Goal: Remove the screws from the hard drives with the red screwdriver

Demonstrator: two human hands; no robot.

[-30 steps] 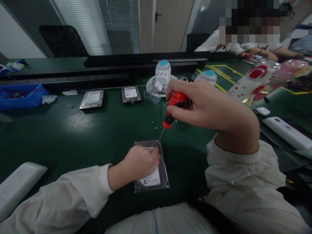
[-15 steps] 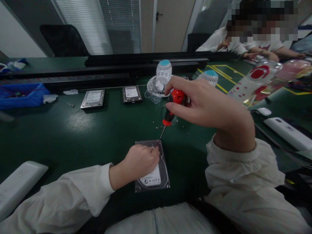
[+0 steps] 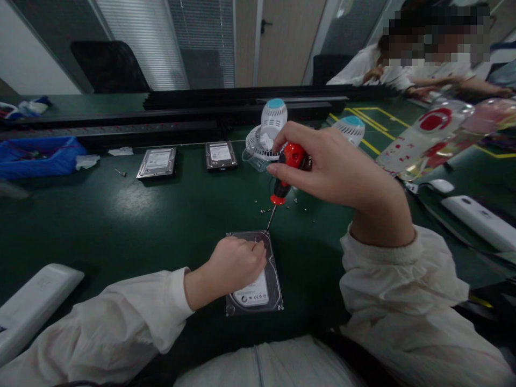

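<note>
A hard drive (image 3: 274,285) lies flat, label up, on the green table in front of me. My left hand (image 3: 242,263) rests on its upper part with the fingers curled closed; whether something small is pinched in them is hidden. A red and black screwdriver (image 3: 279,192) is gripped by my right hand (image 3: 322,166), its handle leaning right. The screwdriver's tip meets the drive's far right corner. Several small screws (image 3: 266,210) are scattered on the table just beyond the drive.
Two more hard drives (image 3: 157,163) (image 3: 220,155) lie farther back. A blue bin (image 3: 40,158) stands at far left. White fans (image 3: 274,118) and clear bottles (image 3: 425,134) stand behind my right hand. White devices (image 3: 40,306) (image 3: 479,220) lie at both sides. Other people sit at far right.
The view has shifted slightly. My right hand has turned a little around the screwdriver handle, while its tip stays at the drive's corner. My left hand remains on the drive.
</note>
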